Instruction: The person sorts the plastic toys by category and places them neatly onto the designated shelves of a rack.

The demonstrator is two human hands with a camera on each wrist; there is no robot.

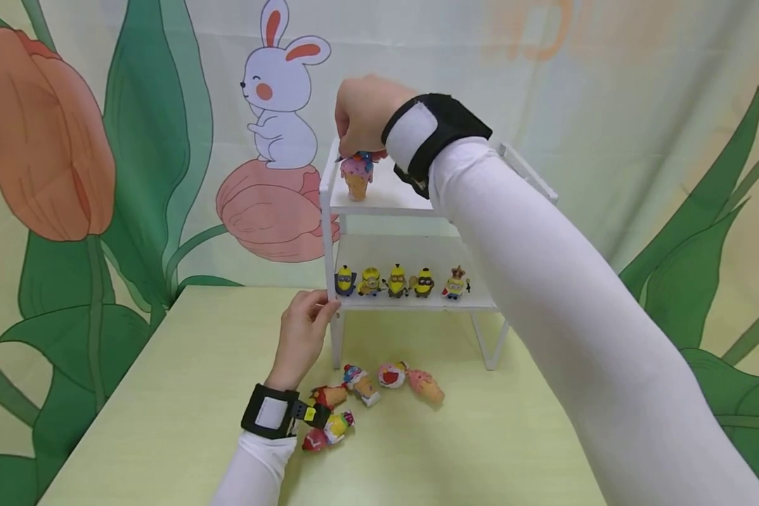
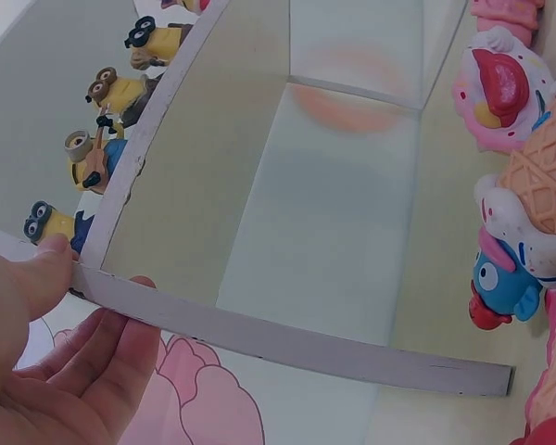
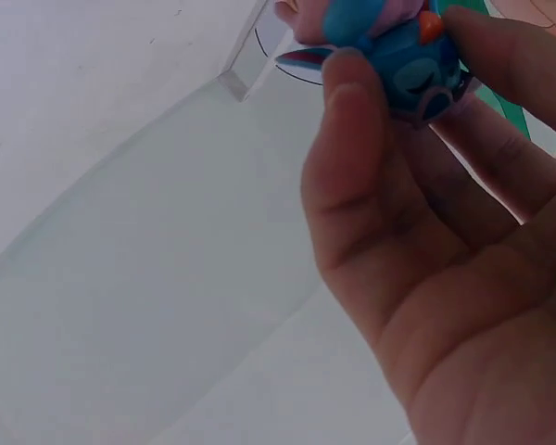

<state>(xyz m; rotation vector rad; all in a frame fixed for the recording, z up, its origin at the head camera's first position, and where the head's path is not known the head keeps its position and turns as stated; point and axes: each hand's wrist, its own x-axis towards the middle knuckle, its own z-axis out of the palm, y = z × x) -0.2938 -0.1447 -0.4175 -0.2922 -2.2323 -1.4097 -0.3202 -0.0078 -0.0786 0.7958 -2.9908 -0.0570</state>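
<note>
My right hand (image 1: 370, 112) pinches a toy ice cream cone (image 1: 357, 179) by its blue-and-pink top, at the left end of the rack's upper shelf. Whether its base touches the shelf I cannot tell. In the right wrist view, thumb and fingertips press on the toy's blue figure top (image 3: 412, 69). My left hand (image 1: 301, 334) grips the white two-tier rack (image 1: 417, 303) at its lower left corner. Thumb and curled fingers lie on either side of the frame (image 2: 287, 338) in the left wrist view.
Several yellow Minion figures (image 1: 397, 281) stand in a row on the lower shelf, one wearing a crown. More toy ice cream cones (image 1: 360, 383) lie on the pale yellow table (image 1: 202, 393) before the rack. A printed curtain (image 1: 607, 84) hangs behind.
</note>
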